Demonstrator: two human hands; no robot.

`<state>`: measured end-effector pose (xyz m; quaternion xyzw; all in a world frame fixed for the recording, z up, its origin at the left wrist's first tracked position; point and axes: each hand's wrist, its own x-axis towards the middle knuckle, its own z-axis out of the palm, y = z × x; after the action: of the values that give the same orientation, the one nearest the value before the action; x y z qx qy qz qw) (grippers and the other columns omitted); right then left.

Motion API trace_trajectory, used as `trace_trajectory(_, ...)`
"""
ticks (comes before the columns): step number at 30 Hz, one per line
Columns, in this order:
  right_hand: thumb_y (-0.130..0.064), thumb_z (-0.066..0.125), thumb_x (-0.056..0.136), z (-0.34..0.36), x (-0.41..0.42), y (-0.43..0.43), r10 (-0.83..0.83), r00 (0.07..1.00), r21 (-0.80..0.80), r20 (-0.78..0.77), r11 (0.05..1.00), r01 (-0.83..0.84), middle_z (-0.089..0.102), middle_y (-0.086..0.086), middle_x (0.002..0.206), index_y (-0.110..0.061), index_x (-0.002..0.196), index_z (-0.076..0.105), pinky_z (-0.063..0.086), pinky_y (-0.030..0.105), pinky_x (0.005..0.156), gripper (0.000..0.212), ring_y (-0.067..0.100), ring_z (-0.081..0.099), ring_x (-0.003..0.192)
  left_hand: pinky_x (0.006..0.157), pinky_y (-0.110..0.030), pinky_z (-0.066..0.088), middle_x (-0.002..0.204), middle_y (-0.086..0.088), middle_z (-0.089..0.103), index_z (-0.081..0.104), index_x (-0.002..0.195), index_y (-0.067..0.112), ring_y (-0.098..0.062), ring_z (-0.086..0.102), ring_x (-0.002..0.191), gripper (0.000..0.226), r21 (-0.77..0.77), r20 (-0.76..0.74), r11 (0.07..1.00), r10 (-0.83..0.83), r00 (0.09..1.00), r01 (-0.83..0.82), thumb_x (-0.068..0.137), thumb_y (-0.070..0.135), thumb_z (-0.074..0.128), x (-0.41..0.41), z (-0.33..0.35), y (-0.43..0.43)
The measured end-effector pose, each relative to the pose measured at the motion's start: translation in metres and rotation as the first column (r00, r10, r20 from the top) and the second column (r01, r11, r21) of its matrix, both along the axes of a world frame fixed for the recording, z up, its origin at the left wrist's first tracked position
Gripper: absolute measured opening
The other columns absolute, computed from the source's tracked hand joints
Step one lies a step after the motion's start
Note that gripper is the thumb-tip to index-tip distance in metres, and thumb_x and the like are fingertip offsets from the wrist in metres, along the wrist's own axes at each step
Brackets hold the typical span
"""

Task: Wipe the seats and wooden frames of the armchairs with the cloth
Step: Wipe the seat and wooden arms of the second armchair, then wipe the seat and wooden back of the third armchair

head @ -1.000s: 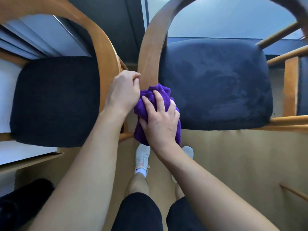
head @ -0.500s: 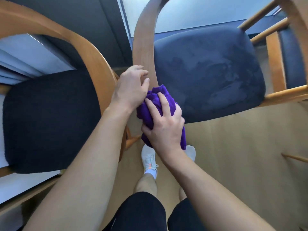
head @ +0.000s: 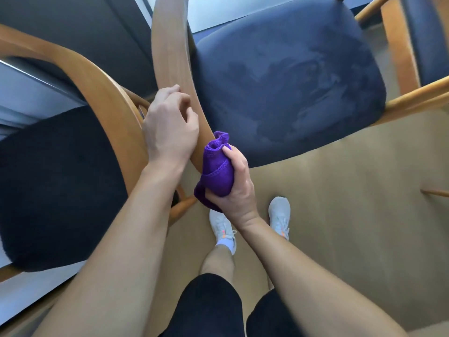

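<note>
Standing side by side are two armchairs, left armchair (head: 48, 178) and right armchair (head: 286, 76). The left hand (head: 170, 127), fingers loosely curled and holding nothing, sits over the right one's wooden arm (head: 170, 57). The right hand (head: 233, 188) grips one bunched purple cloth (head: 216, 171) just beside it.

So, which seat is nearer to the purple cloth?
The blue seat, streaked: the cloth, held by the right hand, is beside its corner. The black seat lies beyond the left hand.

Prob. office/waiting rm: matching wood armchairs (head: 291, 81) in row, beige floor (head: 352, 215).
</note>
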<state>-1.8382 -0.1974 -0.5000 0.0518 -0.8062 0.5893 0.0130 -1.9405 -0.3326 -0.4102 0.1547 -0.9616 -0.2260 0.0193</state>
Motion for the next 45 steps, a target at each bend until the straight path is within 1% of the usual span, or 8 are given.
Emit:
trace_trajectory(8, -0.017, 0.082, 0.069, 0.006, -0.011, 0.018, 0.101, 0.948, 0.013, 0.302, 0.994, -0.11, 0.047, 0.002, 0.148, -0.016, 0.151, 0.034, 0.035, 0.011, 0.107, 0.095, 0.014, 0.046, 0.133, 0.104, -0.029, 0.042, 0.148, -0.003, 0.047, 0.06, 0.132, 0.012, -0.02, 0.051, 0.131, 0.037, -0.037, 0.067, 0.998, 0.052, 0.996, -0.05, 0.097, 0.026, 0.057, 0.002, 0.01, 0.029)
trace_trajectory(12, -0.015, 0.075, 0.071, -0.005, -0.013, 0.033, 0.106, 0.825, 0.043, 0.555, 0.987, -0.156, 0.053, -0.012, 0.14, -0.037, 0.142, 0.041, 0.046, 0.034, 0.105, 0.081, 0.014, 0.053, 0.125, 0.107, -0.03, 0.039, 0.156, -0.004, 0.037, 0.05, 0.141, 0.012, -0.023, 0.045, 0.137, 0.047, -0.032, 0.11, 0.998, 0.066, 0.992, -0.063, 0.098, 0.029, 0.057, 0.007, 0.009, 0.041)
trace_trajectory(15, -0.016, 0.073, 0.073, -0.019, -0.01, 0.033, 0.075, 0.792, 0.113, 0.606, 0.977, -0.179, 0.055, -0.011, 0.137, -0.038, 0.138, 0.046, 0.047, 0.033, 0.097, 0.074, 0.019, 0.056, 0.121, 0.109, -0.032, 0.039, 0.157, -0.004, 0.036, 0.048, 0.144, 0.013, -0.024, 0.043, 0.139, 0.05, -0.027, 0.089, 0.998, 0.051, 0.995, -0.049, 0.097, 0.029, 0.059, 0.012, 0.001, 0.041)
trace_trajectory(24, -0.017, 0.075, 0.072, 0.021, 0.006, 0.036, 0.022, 0.881, 0.143, 0.472, 0.985, -0.101, 0.061, -0.008, 0.131, -0.029, 0.136, 0.05, 0.049, 0.032, 0.093, 0.07, 0.017, 0.058, 0.113, 0.114, -0.039, 0.036, 0.161, -0.008, 0.027, 0.043, 0.147, 0.01, -0.027, 0.034, 0.144, 0.054, 0.001, 0.194, 0.999, -0.039, 0.98, 0.04, 0.098, 0.027, 0.057, 0.013, 0.008, 0.036)
trace_trajectory(28, -0.019, 0.077, 0.071, 0.06, 0.008, 0.062, -0.055, 0.912, 0.195, 0.407, 0.98, -0.027, 0.059, -0.008, 0.131, -0.027, 0.136, 0.05, 0.048, 0.032, 0.096, 0.071, 0.016, 0.058, 0.115, 0.103, -0.039, 0.048, 0.139, -0.008, 0.055, 0.058, 0.134, 0.012, -0.026, 0.056, 0.123, 0.04, 0.173, 0.217, 0.981, -0.121, 0.969, 0.084, 0.097, 0.028, 0.058, 0.019, 0.038, 0.04)
trace_trajectory(32, -0.017, 0.081, 0.071, 0.113, -0.004, 0.086, -0.097, 0.943, 0.139, 0.318, 0.989, 0.055, 0.054, -0.006, 0.135, -0.023, 0.139, 0.047, 0.043, 0.023, 0.099, 0.076, 0.01, 0.053, 0.12, 0.092, -0.041, 0.054, 0.106, 0.0, 0.072, 0.067, 0.119, 0.015, -0.018, 0.067, 0.096, 0.028, 0.485, 0.225, 0.841, -0.386, 0.895, 0.24, 0.101, 0.031, 0.052, 0.038, 0.079, 0.07)
trace_trajectory(36, -0.023, 0.084, 0.069, 0.161, -0.01, 0.117, -0.195, 0.953, 0.149, 0.23, 0.975, 0.164, 0.049, -0.001, 0.136, -0.019, 0.139, 0.044, 0.045, 0.032, 0.104, 0.081, 0.011, 0.051, 0.121, 0.089, -0.047, 0.056, 0.101, 0.003, 0.074, 0.068, 0.113, 0.019, -0.016, 0.071, 0.095, 0.023, 0.75, 0.135, 0.627, -0.457, 0.879, 0.211, 0.102, 0.032, 0.053, 0.043, 0.129, 0.104)
trace_trajectory(45, -0.039, 0.089, 0.07, 0.254, 0.004, 0.199, -0.194, 0.96, 0.15, 0.2, 0.975, 0.165, 0.039, -0.009, 0.143, -0.031, 0.145, 0.031, 0.041, 0.03, 0.108, 0.095, 0.006, 0.044, 0.128, 0.062, -0.019, 0.049, 0.1, 0.007, 0.067, 0.059, 0.105, 0.031, -0.009, 0.068, 0.073, 0.006, 0.716, -0.022, 0.529, -0.634, 0.773, 0.455, 0.1, 0.029, 0.057, 0.031, 0.22, 0.188)
